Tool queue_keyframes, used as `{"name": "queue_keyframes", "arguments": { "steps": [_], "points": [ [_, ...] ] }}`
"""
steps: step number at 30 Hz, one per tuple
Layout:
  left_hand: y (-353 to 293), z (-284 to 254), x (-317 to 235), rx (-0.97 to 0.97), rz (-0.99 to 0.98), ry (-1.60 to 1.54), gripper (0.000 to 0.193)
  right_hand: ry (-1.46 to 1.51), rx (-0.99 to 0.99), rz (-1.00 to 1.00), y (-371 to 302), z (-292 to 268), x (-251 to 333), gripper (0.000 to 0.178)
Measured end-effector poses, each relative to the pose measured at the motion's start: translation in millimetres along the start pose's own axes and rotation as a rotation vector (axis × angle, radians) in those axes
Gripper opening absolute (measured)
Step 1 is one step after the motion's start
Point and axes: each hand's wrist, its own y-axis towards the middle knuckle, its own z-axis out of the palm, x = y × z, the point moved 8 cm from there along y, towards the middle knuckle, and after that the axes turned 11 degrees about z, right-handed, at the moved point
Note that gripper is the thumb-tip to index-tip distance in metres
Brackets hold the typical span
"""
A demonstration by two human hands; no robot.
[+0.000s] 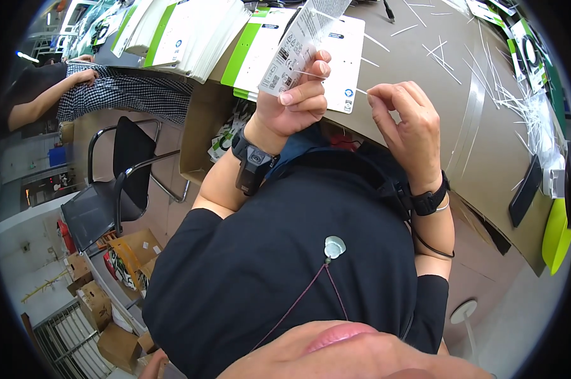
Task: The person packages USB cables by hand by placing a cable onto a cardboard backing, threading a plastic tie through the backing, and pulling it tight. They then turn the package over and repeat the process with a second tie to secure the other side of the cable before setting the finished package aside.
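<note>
My left hand (295, 104) is closed on a printed card (286, 66), grey-white with small print, tilted up off the table. A thin white strip crosses the card by my fingers. To the right, my right hand (410, 123) has thumb and forefinger pinched together. A short white end of a thin strip (362, 91) shows at its fingertips; the rest is hidden. Beneath and behind the card, white and green cards (348, 66) lie at the table's near edge.
Stacked white and green cards (194, 35) stand to the left. Loose white strips (440, 57) lie across the brown table (418, 69). A black phone (525, 191) rests at the right edge. Below left are an open cardboard box (197, 139) and a black chair (118, 180). Another person (42, 95) works at far left.
</note>
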Motion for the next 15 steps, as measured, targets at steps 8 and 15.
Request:
{"name": "queue_keyframes", "arguments": {
  "steps": [8,15],
  "points": [
    [0.1,0.2,9.3,0.085,-0.035,0.055,0.044,0.041,-0.018,-0.004,0.8,2.9,5.4,0.008],
    [-2.7,-1.4,1.1,-0.267,0.184,0.685,0.041,0.118,-0.134,-0.083,-2.0,-3.2,5.9,0.012]
  ]
}}
